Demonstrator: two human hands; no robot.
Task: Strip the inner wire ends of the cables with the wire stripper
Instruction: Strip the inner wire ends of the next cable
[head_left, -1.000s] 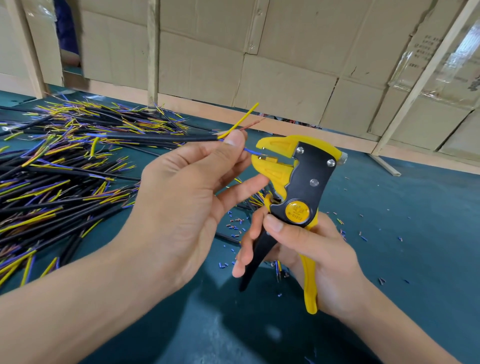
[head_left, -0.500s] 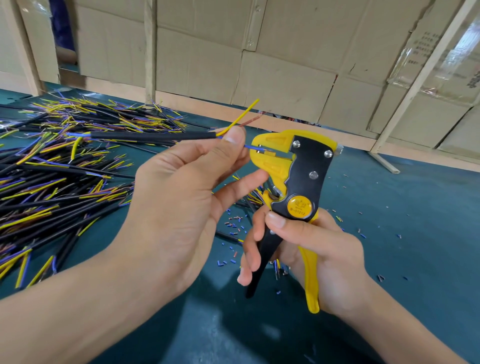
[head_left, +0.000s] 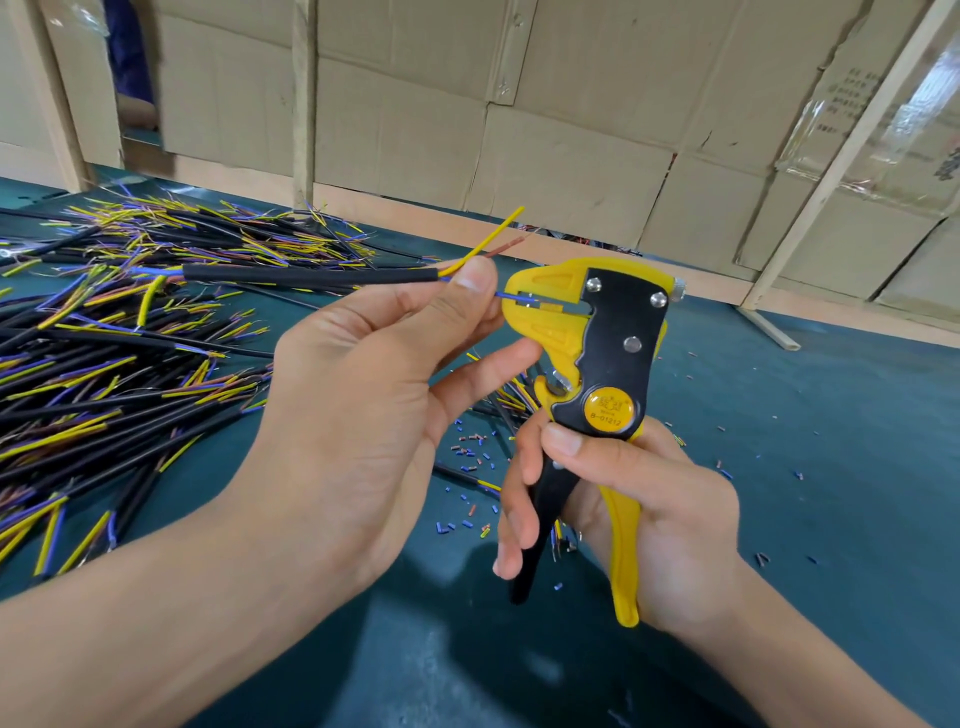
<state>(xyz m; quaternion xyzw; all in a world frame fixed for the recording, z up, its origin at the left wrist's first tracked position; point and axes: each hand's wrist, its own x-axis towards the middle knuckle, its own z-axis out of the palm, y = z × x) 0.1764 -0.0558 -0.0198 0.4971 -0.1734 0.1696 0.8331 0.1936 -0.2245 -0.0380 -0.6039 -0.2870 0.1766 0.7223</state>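
Green table (head_left: 831, 493) carries a big pile of black cables (head_left: 104, 374) along its left edge, reaching the far left corner, yellow and blue inner wires splayed. Left hand (head_left: 363, 415) pinches one black cable (head_left: 311, 275) between thumb and forefinger, near the cable's end. Right hand (head_left: 639, 499) grips the wire stripper (head_left: 597, 374) by both handles, black and yellow, head up. Blue wire (head_left: 511, 296) runs from the thumb tip into the stripper's yellow jaws, which sit nearly closed on it. Yellow wire (head_left: 488, 241) and brown wire (head_left: 506, 247) stick up free. Round yellow label reads "B-01212". Cut insulation bits (head_left: 470, 452) scattered mid-table.
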